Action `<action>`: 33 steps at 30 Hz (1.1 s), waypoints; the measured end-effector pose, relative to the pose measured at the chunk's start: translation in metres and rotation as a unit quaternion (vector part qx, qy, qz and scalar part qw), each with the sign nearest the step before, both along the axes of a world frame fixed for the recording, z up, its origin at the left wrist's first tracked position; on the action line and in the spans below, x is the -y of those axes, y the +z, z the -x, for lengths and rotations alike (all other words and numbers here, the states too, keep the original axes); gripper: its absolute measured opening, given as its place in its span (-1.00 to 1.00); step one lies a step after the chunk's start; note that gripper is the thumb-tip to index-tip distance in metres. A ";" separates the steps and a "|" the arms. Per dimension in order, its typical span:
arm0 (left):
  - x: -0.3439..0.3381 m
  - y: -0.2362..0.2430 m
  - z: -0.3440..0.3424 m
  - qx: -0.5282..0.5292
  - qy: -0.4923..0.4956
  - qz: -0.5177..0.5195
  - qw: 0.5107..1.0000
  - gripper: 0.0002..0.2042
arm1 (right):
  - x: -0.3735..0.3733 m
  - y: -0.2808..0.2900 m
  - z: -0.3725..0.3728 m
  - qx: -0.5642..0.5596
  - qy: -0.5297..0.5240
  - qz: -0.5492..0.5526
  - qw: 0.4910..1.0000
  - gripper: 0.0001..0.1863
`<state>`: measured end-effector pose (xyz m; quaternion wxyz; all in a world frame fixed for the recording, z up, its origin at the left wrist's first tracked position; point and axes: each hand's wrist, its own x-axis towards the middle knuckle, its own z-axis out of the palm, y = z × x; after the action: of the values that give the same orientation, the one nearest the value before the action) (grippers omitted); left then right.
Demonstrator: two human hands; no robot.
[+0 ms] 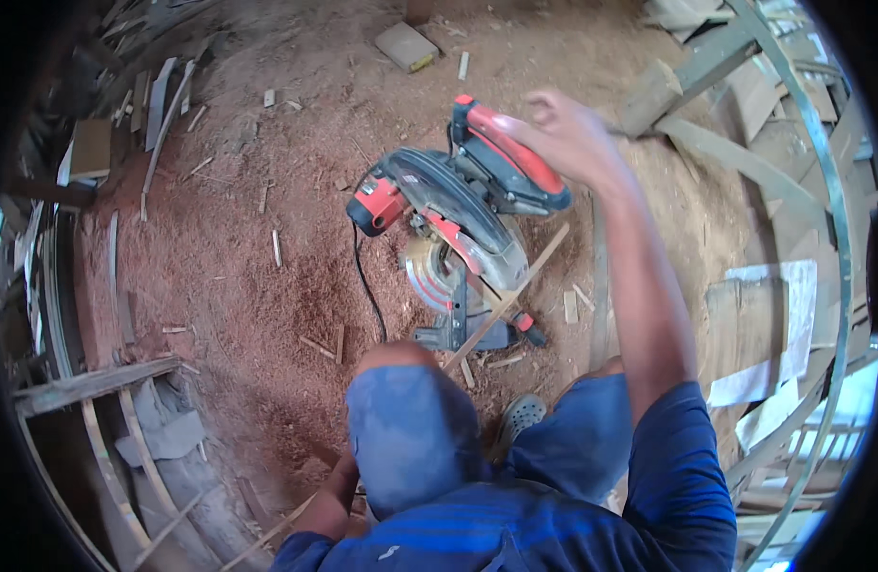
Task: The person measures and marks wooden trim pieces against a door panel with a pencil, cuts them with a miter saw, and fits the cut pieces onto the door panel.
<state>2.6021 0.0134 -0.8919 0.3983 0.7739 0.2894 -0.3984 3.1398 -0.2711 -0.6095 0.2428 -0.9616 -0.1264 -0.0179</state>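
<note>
A red and black mitre saw (pixel 477 205) stands on the ground before my knees, its round blade (pixel 429 272) partly uncovered. My right hand (pixel 565 138) is at the saw's red handle (pixel 515 143). Its thumb lies over or against the handle, while the other fingers are loosely bent, apart from it and slightly blurred. Across the saw's base (pixel 458 329) lies a thin wooden strip (pixel 505 300) at a slant, close to the blade guard. Only my left forearm (pixel 334 496) shows, beside my left knee; the hand itself is hidden behind the leg.
Reddish sawdust (pixel 296 305) and small offcuts cover the ground. A black cord (pixel 367 286) runs from the saw toward my left knee. Timber pieces (pixel 725 67) and a long curved strip (pixel 832 219) stand at the right. A wooden frame (pixel 96 386) is at the lower left.
</note>
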 end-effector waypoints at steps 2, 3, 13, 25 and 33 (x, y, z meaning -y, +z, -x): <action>-0.010 -0.001 -0.002 -0.010 -0.001 -0.003 1.000 -0.52 | -0.022 -0.032 -0.012 -0.049 0.022 0.018 0.998 -0.25; -0.014 0.002 -0.001 -0.017 0.005 -0.009 1.000 -0.52 | -0.041 -0.023 -0.007 -0.118 0.013 -0.019 0.993 -0.25; -0.031 0.033 -0.011 -0.054 0.035 -0.033 0.997 -0.56 | -0.055 -0.023 -0.007 -0.140 0.039 -0.001 0.989 -0.41; 0.030 0.052 -0.014 -0.044 0.179 -0.074 0.980 -0.60 | -0.039 -0.035 -0.014 -0.087 0.137 -0.130 0.978 -0.66; 0.087 0.065 0.028 -0.029 0.302 -0.081 0.949 -0.63 | -0.053 -0.057 -0.029 0.002 0.207 -0.075 0.976 -0.64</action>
<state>2.5742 -0.0738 -0.8268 0.4278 0.6677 0.5524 -0.2569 3.1689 -0.2181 -0.6661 0.3126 -0.8937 -0.3212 0.0213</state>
